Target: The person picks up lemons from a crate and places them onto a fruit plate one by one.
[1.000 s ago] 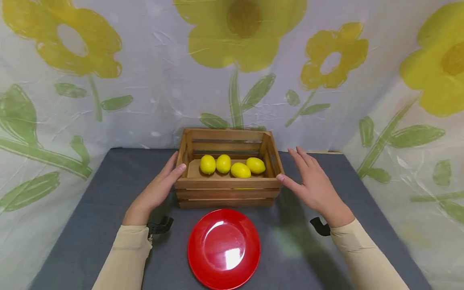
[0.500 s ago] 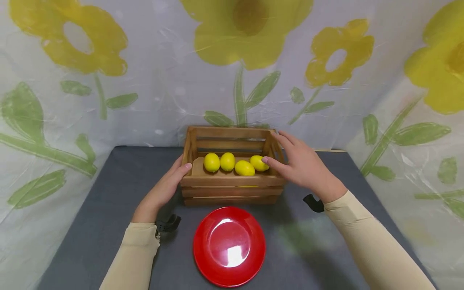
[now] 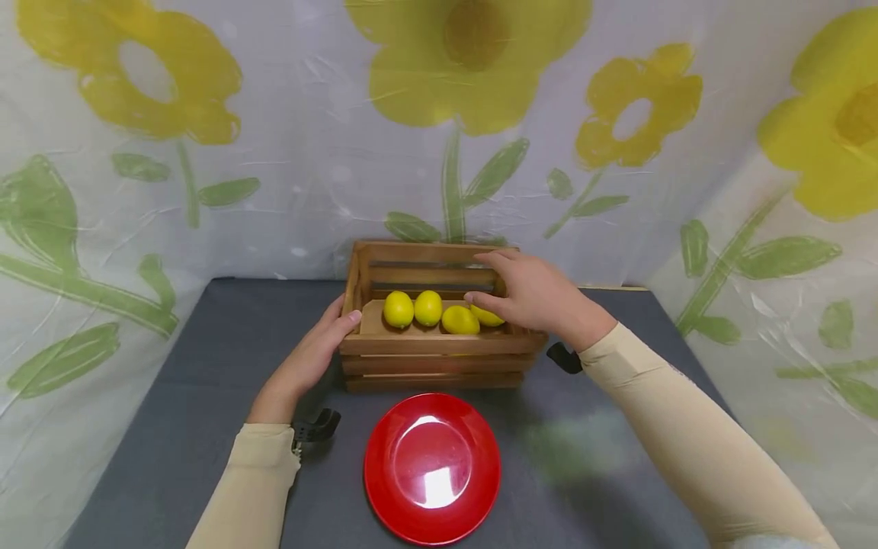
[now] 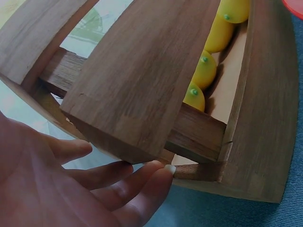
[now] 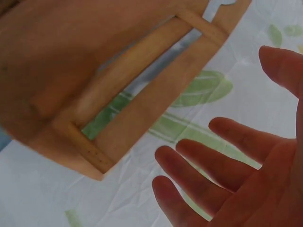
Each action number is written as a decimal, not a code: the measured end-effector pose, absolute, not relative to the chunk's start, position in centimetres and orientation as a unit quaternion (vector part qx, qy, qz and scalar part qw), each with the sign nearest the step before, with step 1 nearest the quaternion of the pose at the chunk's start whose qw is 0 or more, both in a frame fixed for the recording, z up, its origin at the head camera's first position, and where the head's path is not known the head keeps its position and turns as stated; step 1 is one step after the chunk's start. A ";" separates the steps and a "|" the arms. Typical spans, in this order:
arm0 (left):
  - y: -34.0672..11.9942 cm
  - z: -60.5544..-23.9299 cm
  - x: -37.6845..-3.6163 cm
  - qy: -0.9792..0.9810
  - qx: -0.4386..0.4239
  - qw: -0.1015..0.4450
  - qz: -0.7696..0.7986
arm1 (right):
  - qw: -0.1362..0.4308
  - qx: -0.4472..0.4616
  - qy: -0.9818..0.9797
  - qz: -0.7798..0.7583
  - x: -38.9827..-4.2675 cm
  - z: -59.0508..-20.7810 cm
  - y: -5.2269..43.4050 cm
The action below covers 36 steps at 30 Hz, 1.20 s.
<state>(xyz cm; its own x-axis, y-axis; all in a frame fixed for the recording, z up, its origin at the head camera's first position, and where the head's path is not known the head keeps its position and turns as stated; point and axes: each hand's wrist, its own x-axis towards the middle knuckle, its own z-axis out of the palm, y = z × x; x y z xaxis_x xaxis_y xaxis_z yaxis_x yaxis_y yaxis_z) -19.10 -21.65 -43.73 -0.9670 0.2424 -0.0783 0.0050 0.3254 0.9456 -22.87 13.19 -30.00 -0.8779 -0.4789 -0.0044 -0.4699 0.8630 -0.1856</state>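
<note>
Beneath the right hand, reached over the wooden crate with fingers loosely spread and nothing yet grasped, four lemons are seen in a row; the rightmost lemon lies just under the palm. The crate's near left corner is steadied by the left hand, fingers straight. A reach for a lemon appears underway; closing the fingers around that fruit is called for next. Nearer the person, a red plate rests on the surface.
</note>
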 end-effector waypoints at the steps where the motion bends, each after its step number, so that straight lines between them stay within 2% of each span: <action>1: -21.7 -43.8 -19.1 0.808 0.074 0.103 0.575 | 0.030 -0.250 0.964 -0.087 -23.1 -29.9 13.0; 10: -21.6 -44.3 -19.5 0.797 0.083 0.096 0.591 | 0.085 -0.273 0.957 -0.047 -25.3 -29.6 10.9; 17: -22.0 -44.3 -19.2 0.795 0.072 0.100 0.594 | 0.113 -0.290 0.950 -0.019 -27.3 -31.1 9.5; 36: -22.1 -44.1 -19.0 0.799 0.069 0.102 0.588 | 0.212 -0.266 0.940 -0.003 -30.3 -33.0 7.2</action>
<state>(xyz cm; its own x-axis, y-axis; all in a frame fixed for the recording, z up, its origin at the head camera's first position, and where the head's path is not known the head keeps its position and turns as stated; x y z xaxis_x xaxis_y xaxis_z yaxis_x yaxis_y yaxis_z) -18.98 -22.09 -44.13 -0.9695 0.2311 -0.0814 -0.0089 0.2986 0.9543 -30.27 7.25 -32.96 -0.7688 -0.5014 -0.3968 -0.4989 0.8586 -0.1184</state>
